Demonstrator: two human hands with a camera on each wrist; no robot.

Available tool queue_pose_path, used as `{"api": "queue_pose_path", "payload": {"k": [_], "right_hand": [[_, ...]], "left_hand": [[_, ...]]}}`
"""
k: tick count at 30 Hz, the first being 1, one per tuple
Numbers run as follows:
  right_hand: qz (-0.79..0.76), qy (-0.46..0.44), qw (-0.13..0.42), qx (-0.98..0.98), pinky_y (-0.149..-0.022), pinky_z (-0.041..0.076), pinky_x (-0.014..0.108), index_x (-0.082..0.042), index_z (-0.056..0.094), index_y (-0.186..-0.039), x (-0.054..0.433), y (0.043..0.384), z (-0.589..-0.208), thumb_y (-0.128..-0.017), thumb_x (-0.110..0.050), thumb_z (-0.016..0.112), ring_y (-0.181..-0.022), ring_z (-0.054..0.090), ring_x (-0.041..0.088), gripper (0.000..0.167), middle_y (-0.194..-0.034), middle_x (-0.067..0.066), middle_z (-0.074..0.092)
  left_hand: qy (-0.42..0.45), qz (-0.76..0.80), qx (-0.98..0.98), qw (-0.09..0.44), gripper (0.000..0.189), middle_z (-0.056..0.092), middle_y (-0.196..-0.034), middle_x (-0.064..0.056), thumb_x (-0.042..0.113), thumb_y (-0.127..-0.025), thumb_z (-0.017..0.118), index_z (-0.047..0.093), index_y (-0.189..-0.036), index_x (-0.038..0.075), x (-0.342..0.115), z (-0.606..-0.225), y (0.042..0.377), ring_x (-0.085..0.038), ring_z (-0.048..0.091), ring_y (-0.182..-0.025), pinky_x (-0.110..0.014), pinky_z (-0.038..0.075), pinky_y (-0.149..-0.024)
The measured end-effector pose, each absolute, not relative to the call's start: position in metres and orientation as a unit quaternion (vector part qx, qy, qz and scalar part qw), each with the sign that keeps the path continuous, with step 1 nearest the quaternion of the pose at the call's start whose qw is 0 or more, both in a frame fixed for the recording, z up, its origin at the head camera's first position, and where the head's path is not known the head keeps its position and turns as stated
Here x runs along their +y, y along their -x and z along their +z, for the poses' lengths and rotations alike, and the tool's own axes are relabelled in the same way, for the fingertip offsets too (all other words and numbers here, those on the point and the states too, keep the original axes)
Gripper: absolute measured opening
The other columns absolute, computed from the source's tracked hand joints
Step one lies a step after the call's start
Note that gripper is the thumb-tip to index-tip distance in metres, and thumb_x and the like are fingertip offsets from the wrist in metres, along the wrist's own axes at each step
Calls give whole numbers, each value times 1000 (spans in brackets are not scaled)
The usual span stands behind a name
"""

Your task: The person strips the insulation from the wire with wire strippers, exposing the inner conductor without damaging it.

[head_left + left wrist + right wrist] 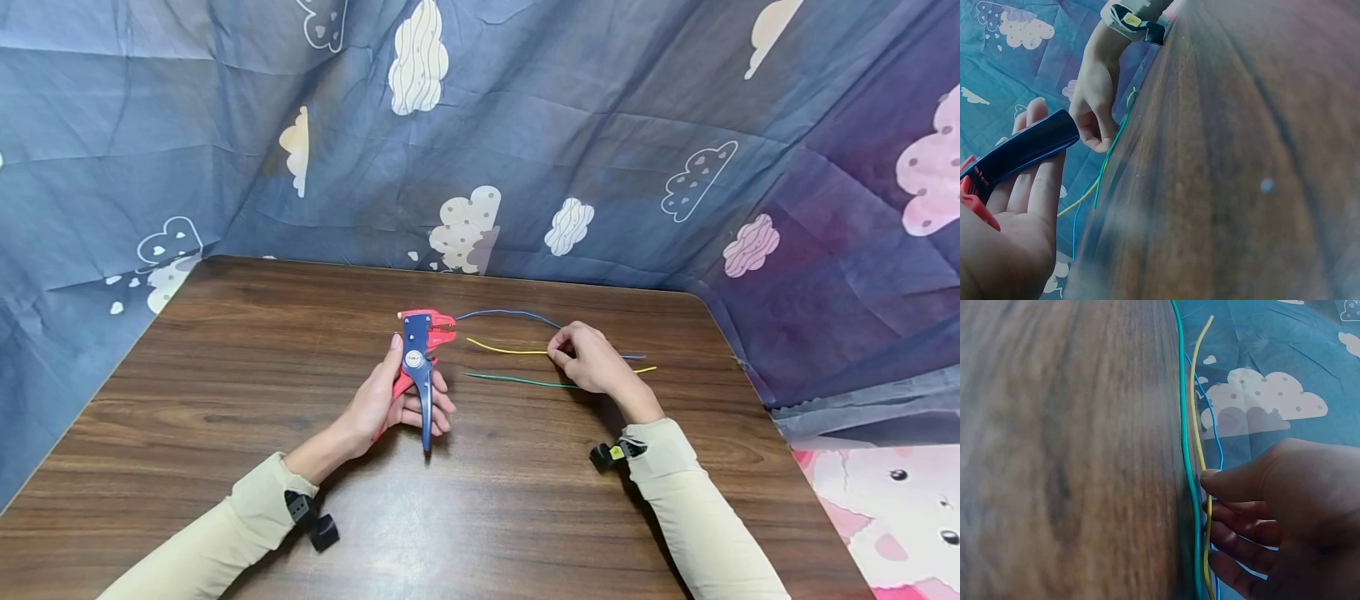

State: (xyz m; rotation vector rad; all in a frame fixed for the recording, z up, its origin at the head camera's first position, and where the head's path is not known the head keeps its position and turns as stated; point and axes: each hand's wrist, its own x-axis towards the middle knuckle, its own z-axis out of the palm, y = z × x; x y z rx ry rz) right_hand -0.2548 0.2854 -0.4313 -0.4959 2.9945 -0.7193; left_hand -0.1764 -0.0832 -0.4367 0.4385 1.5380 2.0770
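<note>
My left hand [378,400] holds a wire stripper [415,354] with a blue body, red jaws and handles in red and blue. Its thumb lies along the tool's side, while the other fingers stretch out loosely behind the blue handle [1029,147]. The tool's jaws point right, towards the wires. My right hand [592,358] pinches a yellow wire [506,350] near its middle, with thumb and fingertips on either side in the right wrist view. Behind it a blue wire [502,312] curves under the hand. Nearer to me a green wire [517,381] lies on the table, partly hidden by the hand.
The brown wood-grain table [487,517] meets a blue cloud-patterned cloth [525,125] along its back edge. More patterned cloth hangs on the right [847,250]. A small black camera is strapped to each wrist.
</note>
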Motion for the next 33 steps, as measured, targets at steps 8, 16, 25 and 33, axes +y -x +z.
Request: {"api": "queue_pose_path", "payload": {"k": [8, 16, 25, 33], "right_hand": [[-235, 167, -19, 957, -85, 52, 39, -10, 70, -107, 286, 256, -431, -109, -17, 65, -94, 64, 23, 9, -107, 8, 67], [-254, 180, -70, 948, -80, 50, 38, -9, 63, -113, 286, 257, -430, -112, -17, 58, -89, 61, 23, 9, -101, 8, 66], [-297, 200, -105, 928, -72, 53, 28, -5, 52, -120, 286, 260, -429, -116, -14, 46, -82, 66, 21, 12, -102, 16, 73], [-334, 207, -123, 911, -63, 45, 23, -6, 57, -122, 285, 258, -425, -116, -17, 51, -73, 59, 23, 14, -94, 14, 74]], "left_hand": [[-162, 765, 572, 248, 100, 80, -98, -10, 78, -107, 11, 52, -126, -11, -83, -437, 176, -23, 81, -79, -45, 69, -82], [-164, 767, 569, 247, 104, 80, -98, -10, 78, -108, 10, 47, -130, -17, -83, -437, 176, -23, 81, -79, -45, 69, -82], [-162, 764, 574, 245, 103, 80, -98, -10, 78, -107, 10, 48, -129, -15, -83, -437, 176, -23, 81, -79, -45, 69, -82], [-162, 766, 572, 245, 99, 80, -98, -11, 77, -108, 11, 52, -126, -11, -83, -438, 176, -23, 81, -78, -46, 69, -82]]}}
